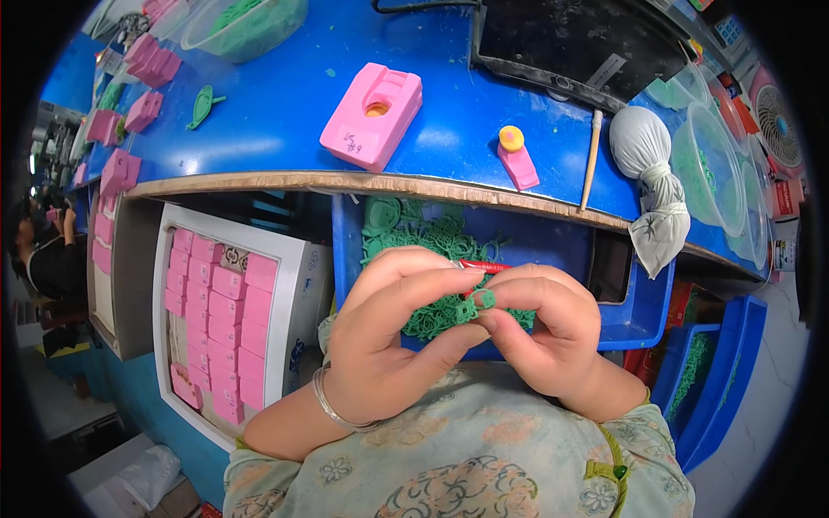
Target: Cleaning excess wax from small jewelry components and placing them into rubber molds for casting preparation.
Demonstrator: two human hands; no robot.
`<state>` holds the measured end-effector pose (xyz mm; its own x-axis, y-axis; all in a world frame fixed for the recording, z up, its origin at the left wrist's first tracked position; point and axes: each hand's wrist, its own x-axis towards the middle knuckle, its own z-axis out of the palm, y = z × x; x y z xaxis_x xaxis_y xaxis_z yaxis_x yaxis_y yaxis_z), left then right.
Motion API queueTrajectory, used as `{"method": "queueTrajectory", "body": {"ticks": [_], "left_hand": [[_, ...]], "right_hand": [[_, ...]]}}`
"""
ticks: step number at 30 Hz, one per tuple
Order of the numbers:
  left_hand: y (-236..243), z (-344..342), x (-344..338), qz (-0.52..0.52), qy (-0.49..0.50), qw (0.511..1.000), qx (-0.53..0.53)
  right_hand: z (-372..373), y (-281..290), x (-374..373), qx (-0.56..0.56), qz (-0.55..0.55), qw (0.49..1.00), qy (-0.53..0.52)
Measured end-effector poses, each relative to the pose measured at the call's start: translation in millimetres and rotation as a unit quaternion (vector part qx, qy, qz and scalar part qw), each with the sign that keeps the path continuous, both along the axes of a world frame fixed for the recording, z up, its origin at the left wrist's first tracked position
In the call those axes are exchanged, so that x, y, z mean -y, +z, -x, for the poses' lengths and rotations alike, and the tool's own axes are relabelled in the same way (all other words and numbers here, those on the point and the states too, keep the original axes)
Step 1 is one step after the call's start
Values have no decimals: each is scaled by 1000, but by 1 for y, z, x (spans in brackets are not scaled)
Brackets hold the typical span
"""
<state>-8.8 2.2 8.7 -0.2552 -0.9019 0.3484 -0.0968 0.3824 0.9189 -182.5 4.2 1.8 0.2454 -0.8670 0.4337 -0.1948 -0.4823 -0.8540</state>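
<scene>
In front of my body, both hands pinch small green moulded pieces between thumb and fingertips. My left hand (380, 315), with a bangle on its wrist, has its fingers closed at one small green piece (466, 310). My right hand (553, 324) pinches beside it; whether the two bits are joined I cannot tell. A narrow red object (482, 267) shows just above the fingertips, partly hidden. Below the hands, a heap of green moulded pieces (423, 235) lies in a blue tray (553, 246).
On the blue table stand a pink mould block (373, 121), a pink piece with a yellow knob (516, 155), a wooden-handled brush (592, 160) and a tied white cloth bundle (643, 164). A white box (298, 285) of pink blocks stands left. A dark screen (579, 43) is behind.
</scene>
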Motion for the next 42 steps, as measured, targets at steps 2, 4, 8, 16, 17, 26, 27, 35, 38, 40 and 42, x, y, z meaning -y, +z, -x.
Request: {"method": "queueTrajectory", "body": {"ticks": [2,4,8,16,17,26,27,35,38,40,42], "left_hand": [[0,-2,0,-13,-27,1000,0],[-2,-2,0,-26,-53,998,0],[-6,-3,0,-22,-60,998,-16],[-5,-3,1,-14,-67,998,-16],[-5,-2,1,-13,-68,998,-13],[-6,-3,2,-14,-69,997,-12],[-6,-3,3,-12,-68,998,-8],[-8,-3,2,-22,-62,998,-16],[-8,-4,2,-25,-63,998,-16],[-8,-4,2,-27,-64,997,-17],[-8,-5,2,-28,-66,997,-14]], "right_hand": [[-1,-1,0,-4,9,1000,6],[-1,-1,0,-7,18,1000,13],[-3,-2,1,-10,27,999,22],[-3,-1,3,-23,49,998,18],[-3,-1,3,-23,45,999,17],[-3,-3,3,-26,40,999,19],[-3,-4,3,-27,42,999,19],[-4,-4,3,-20,27,999,23],[-5,-4,2,-19,26,999,25],[-5,-4,2,-18,24,999,25],[-5,-3,2,-15,22,999,23]]}}
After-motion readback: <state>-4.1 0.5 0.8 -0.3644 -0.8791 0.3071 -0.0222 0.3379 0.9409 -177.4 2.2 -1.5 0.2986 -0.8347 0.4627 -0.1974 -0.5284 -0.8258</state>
